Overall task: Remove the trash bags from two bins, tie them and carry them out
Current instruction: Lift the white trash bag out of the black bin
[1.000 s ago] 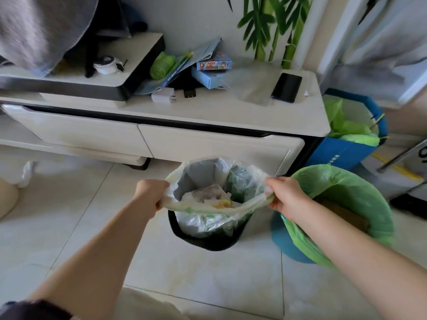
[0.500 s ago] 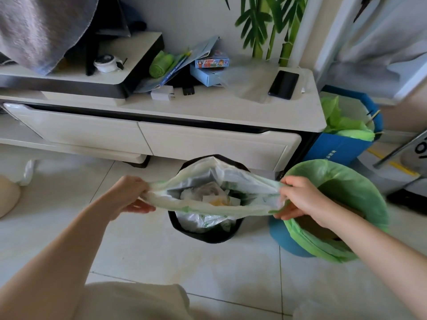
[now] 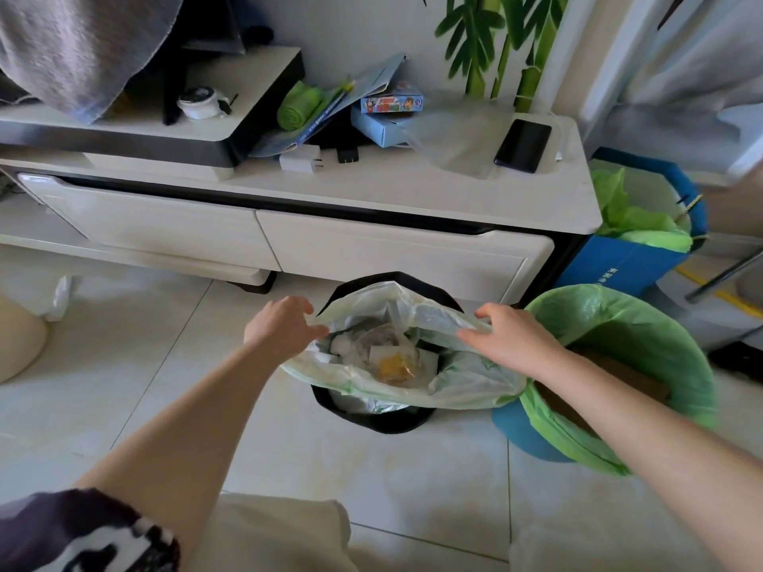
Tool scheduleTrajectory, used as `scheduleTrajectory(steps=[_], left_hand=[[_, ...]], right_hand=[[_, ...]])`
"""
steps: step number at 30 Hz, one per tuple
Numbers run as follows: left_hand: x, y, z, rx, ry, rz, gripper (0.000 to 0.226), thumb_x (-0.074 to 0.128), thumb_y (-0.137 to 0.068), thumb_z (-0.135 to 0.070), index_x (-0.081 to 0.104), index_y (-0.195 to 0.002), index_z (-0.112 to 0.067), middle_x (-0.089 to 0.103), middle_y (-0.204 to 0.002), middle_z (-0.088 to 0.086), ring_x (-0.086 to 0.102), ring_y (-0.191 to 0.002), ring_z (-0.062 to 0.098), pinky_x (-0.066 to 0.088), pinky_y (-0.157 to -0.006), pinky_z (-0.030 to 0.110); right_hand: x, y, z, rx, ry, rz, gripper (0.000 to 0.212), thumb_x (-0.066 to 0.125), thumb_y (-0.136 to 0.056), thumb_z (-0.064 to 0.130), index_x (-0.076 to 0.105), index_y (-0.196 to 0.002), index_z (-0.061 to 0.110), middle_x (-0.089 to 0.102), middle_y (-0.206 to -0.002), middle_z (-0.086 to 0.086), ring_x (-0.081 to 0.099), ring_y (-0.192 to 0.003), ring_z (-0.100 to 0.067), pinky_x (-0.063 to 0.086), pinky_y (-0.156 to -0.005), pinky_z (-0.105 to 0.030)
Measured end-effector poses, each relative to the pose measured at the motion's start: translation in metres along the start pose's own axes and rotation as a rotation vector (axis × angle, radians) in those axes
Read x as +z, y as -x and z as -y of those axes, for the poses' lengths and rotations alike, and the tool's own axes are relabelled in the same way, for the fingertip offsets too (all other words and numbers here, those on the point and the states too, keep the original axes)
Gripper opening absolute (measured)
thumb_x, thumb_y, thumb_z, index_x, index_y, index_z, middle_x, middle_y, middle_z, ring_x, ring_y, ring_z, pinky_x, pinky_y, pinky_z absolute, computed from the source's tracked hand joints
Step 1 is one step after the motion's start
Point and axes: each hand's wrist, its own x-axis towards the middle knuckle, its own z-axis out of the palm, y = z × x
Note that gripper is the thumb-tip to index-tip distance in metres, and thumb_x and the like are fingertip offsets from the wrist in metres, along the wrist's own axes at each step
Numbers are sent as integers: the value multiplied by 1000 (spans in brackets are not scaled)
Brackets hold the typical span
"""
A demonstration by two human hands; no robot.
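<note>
A pale translucent trash bag (image 3: 462,386) full of paper waste sits in a small black bin (image 3: 371,421) on the tiled floor in front of the cabinet. My left hand (image 3: 280,326) pinches the bag's rim at its far left side. On the far right side my right hand (image 3: 512,340) grips the rim. The bag's mouth hangs slack and open between my hands. To the right, touching the pale bag, stands a blue bin (image 3: 520,431) lined with a green trash bag (image 3: 644,344).
A low white cabinet (image 3: 392,258) with drawers runs behind the bins, carrying a phone (image 3: 523,145), boxes, chargers and a green roll of bags (image 3: 298,106). A blue box (image 3: 619,266) with green plastic stands far right. My knee (image 3: 272,534) is at the bottom edge.
My hands were stretching the bag's rim wide apart; they have moved inward and forward onto the far edge, and the rim has gone slack and dropped over the bin.
</note>
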Motion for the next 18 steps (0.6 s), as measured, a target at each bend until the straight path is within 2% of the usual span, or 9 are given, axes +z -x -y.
scheduleTrajectory(steps=[2,4,5,8,10,13,15,18], left_hand=[[1,-1,-4,-1,-17,4,21,69,-81,-33,68,-98,-21,70,-93,2,65,-85,23,56,-73,36],[1,-2,-9,8,-14,-37,6,63,-81,-24,66,-85,-20,67,-82,4,63,-76,26,52,-64,32],[0,-3,-11,13,7,-72,4,60,-82,-20,63,-83,-19,66,-81,5,62,-75,27,49,-61,31],[-3,-6,-16,49,108,-173,7,57,-84,-12,55,-85,-18,61,-84,4,58,-78,28,45,-63,33],[-6,-5,-19,73,131,-227,12,57,-84,-8,51,-81,-18,57,-85,3,55,-78,28,44,-63,34],[-10,-2,-17,83,161,-256,21,59,-84,-5,49,-72,-19,56,-79,2,53,-75,26,41,-63,33],[-13,0,-11,66,191,-281,17,59,-85,-4,53,-73,-14,58,-73,3,53,-67,24,39,-58,30],[-18,3,2,35,236,-357,14,56,-85,-1,53,-74,-8,54,-64,0,47,-57,17,33,-48,27]], right_hand=[[4,-7,6,-1,-2,-9,54,54,-88,49,58,-119,5,71,-91,-10,67,-71,-25,54,-66,-38],[5,-15,10,-9,-11,-30,33,55,-90,37,62,-101,7,67,-77,-10,66,-72,-33,50,-59,-38],[4,-18,12,-12,-14,-59,23,55,-91,31,62,-98,11,64,-77,-8,63,-71,-32,45,-55,-34],[-1,-22,16,-57,-47,-216,22,52,-93,18,57,-114,12,60,-89,-5,54,-66,-22,35,-55,-29],[-6,-20,17,-153,-79,-339,13,51,-91,10,54,-104,12,57,-88,-4,50,-64,-20,31,-50,-28],[-13,-9,16,-262,-63,-442,13,51,-87,1,49,-88,14,53,-89,-4,52,-72,-24,41,-58,-34],[-15,-1,9,-270,-73,-460,13,53,-86,-2,52,-87,11,52,-92,-4,54,-74,-24,48,-63,-38],[-19,5,-7,-240,-164,-481,11,55,-86,-1,58,-92,8,59,-97,-8,55,-79,-23,44,-68,-33]])
